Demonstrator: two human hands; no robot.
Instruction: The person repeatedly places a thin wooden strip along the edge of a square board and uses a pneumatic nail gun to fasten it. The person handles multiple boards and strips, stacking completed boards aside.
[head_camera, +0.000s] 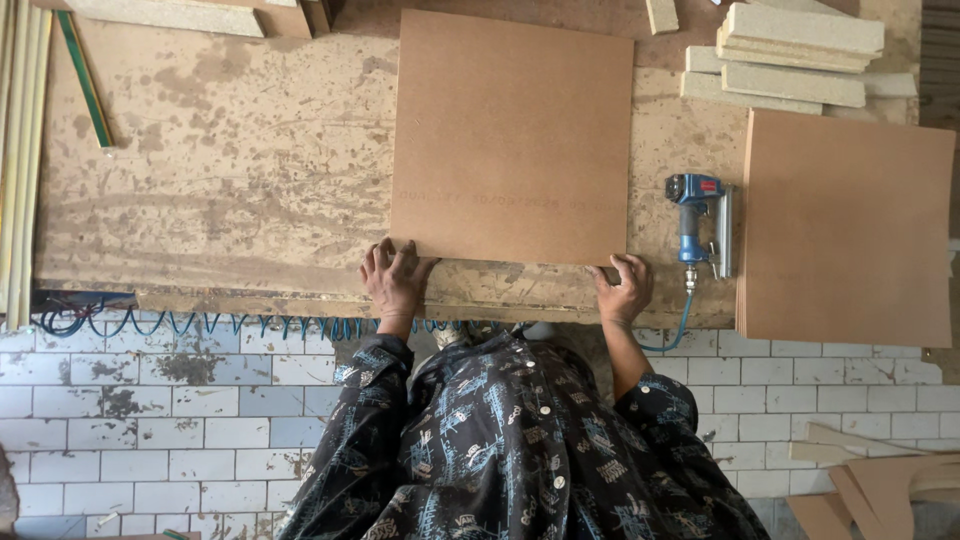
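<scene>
A square brown hardboard panel lies flat on the stained wooden workbench. My left hand rests on the panel's near left corner with its fingers spread over the edge. At the near right corner, my right hand curls its fingers around the panel's edge. Both hands hold the panel at the bench's front edge. My patterned dark shirt fills the bottom of the head view.
A blue pneumatic stapler lies right of the panel, its blue hose hanging over the bench edge. Further right sits a stack of brown panels. Pale wood blocks are piled at the back right. A coiled blue hose runs along the bench front above the white tiled floor.
</scene>
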